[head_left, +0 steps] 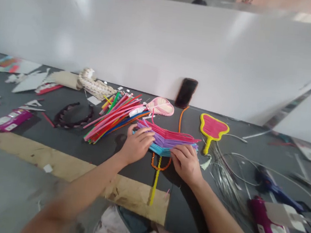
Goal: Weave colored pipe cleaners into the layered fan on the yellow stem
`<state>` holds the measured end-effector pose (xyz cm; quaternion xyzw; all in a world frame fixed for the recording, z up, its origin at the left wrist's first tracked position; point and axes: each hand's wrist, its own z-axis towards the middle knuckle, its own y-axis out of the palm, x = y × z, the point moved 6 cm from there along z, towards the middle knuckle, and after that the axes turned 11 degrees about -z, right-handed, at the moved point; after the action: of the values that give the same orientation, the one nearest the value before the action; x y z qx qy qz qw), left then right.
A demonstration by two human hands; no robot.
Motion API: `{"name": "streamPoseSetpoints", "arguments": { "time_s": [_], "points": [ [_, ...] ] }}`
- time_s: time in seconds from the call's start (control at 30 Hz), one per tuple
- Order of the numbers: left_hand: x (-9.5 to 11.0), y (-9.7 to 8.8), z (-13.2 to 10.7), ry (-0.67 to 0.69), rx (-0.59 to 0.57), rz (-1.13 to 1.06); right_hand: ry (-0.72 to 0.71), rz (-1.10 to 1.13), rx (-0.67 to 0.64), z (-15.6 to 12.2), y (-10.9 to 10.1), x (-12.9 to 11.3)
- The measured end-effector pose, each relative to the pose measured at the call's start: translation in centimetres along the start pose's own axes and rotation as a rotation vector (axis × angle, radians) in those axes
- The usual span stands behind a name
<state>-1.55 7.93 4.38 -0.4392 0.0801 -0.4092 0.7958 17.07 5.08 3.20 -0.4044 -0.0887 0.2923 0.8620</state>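
Note:
A fan-shaped piece of bent pipe cleaners (169, 141), pink on top, purple in the middle and blue below, lies on the dark table (64, 139). My left hand (137, 144) presses on its left end with curled fingers. My right hand (185, 161) grips its lower right edge, fingers closed on it. A yellow pipe-cleaner stem (155, 182) with an orange loop runs from under the piece toward me. A loose pile of straight coloured pipe cleaners (115, 117) lies just left of my left hand.
A yellow-rimmed pink fan (213, 128), a pale pink fan (161, 106) and a dark phone (186, 93) leaning on the white wall lie behind. Thin wires (228, 170), a blue glue gun (273, 187) and a magenta one (268, 225) sit right. A dark headband (73, 116) lies left.

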Motion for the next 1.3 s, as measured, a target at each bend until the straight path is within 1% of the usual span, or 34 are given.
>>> {"name": "streamPoseSetpoints", "arguments": {
  "time_s": [0.1, 0.17, 0.27, 0.33, 0.4, 0.47, 0.6, 0.7, 0.77, 0.87, 1.1, 1.2, 1.3],
  "points": [
    [-2.8, -2.1, 0.0, -0.175, 0.064, 0.111, -0.022, 0.015, 0.065, -0.2, -0.7, 0.2],
    [-5.0, -3.7, -0.2, -0.331, 0.038, 0.206, -0.026, 0.028, 0.095, -0.3, -1.0, 0.4],
    [-8.2, -5.8, -1.2, -0.542, -0.069, 0.345, -0.03, 0.064, 0.115, -0.3, -1.2, 0.5],
    [-10.0, -6.8, -2.1, -0.676, -0.17, 0.403, -0.037, 0.087, 0.115, -0.3, -1.2, 0.5],
    [-11.6, -7.4, -3.1, -0.797, -0.256, 0.413, -0.045, 0.099, 0.114, -0.4, -1.1, 0.5],
    [-12.8, -7.6, -3.9, -0.878, -0.297, 0.396, -0.056, 0.105, 0.117, -0.4, -1.1, 0.4],
    [-14.1, -7.3, -4.7, -0.931, -0.293, 0.354, -0.063, 0.121, 0.12, -0.5, -1.1, 0.4],
    [-14.5, -7.1, -4.7, -0.94, -0.257, 0.328, -0.062, 0.13, 0.125, -0.5, -1.3, 0.5],
    [-14.6, -7.2, -4.5, -0.946, -0.224, 0.312, -0.064, 0.131, 0.123, -0.4, -1.3, 0.5],
    [-14.8, -8.2, -4.2, -0.961, -0.167, 0.287, -0.072, 0.125, 0.121, -0.4, -1.4, 0.4],
    [-15.4, -11.5, -3.6, -0.987, 0.01, 0.222, -0.078, 0.116, 0.131, -0.4, -1.5, 0.6],
    [-15.8, -11.9, -3.7, -0.998, 0.063, 0.166, -0.074, 0.123, 0.127, -0.4, -1.4, 0.6],
    [-16.2, -11.4, -4.2, -1.015, 0.104, 0.091, -0.068, 0.126, 0.126, -0.4, -1.3, 0.6]
  ]
}}
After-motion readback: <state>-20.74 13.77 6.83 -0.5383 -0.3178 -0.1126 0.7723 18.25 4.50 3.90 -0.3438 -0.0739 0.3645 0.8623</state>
